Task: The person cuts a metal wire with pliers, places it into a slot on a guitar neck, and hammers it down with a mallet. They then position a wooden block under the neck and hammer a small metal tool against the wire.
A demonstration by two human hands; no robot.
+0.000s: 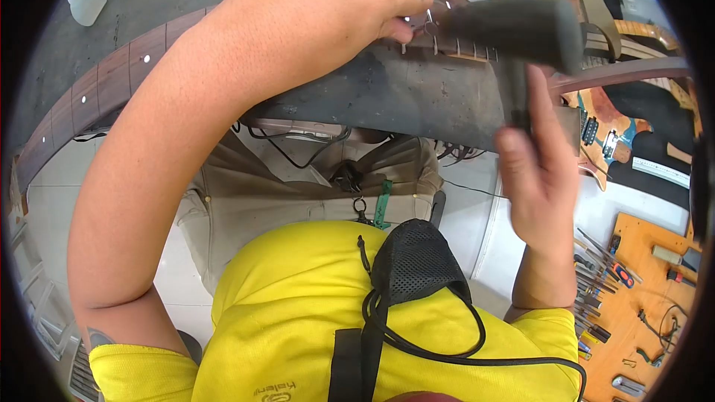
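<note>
A long dark wooden guitar fretboard [112, 78] with white dot inlays lies across the bench, bent into an arc by the lens. My left hand [354, 3] is closed over its right part, thumb and fingertips pinched at a thin shiny fret wire [430, 28]. Several metal wire ends show along the board's near edge beside the fingertips. My right hand [542, 178] grips the handle of a black hammer [514, 29]. The hammer's head is blurred and hangs above the fretboard, just right of my left hand. It hides part of the board.
The dark bench top [357, 100] carries a translucent white bottle [87, 5] at far left. Guitar bodies [596, 134] and necks lie at right. Below them, an orange tool board [633, 312] holds files and other hand tools. Cables [298, 156] run beneath the bench edge.
</note>
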